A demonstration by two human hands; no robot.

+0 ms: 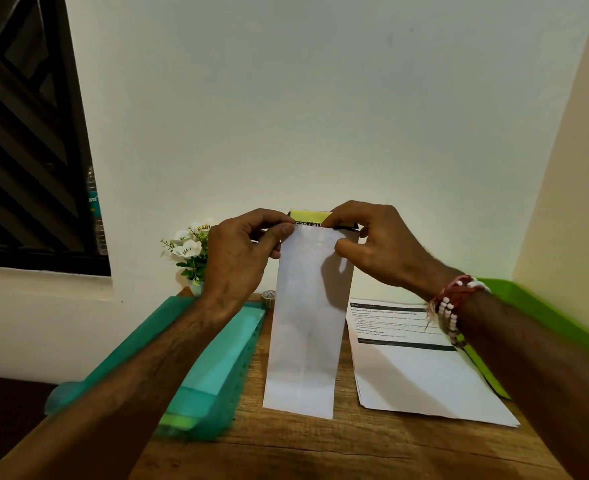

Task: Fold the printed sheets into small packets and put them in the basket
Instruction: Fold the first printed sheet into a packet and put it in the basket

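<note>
Pale wall (320, 98), dark louvred window (19, 133) at left, wooden table (320, 445)

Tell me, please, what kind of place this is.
Likely a desk corner in a home room: a wooden table against a plain wall, printed sheets stacked on it, and a small flower pot near a window.

The folded sheet (307, 323) is standing tall and narrow over the middle of the table (320, 445). Its blank white back is facing the camera, with a black printed band and a yellow-green strip showing at its top edge. The left hand (241, 251) and the right hand (372, 244) are pinching its two top corners (whether its lower edge is touching the wood cannot be told). The stack of printed sheets (417, 368) is lying flat toward the table's right edge, text side up. The teal basket (217, 368) is sitting along the left edge, something green lying in its near end.
</note>
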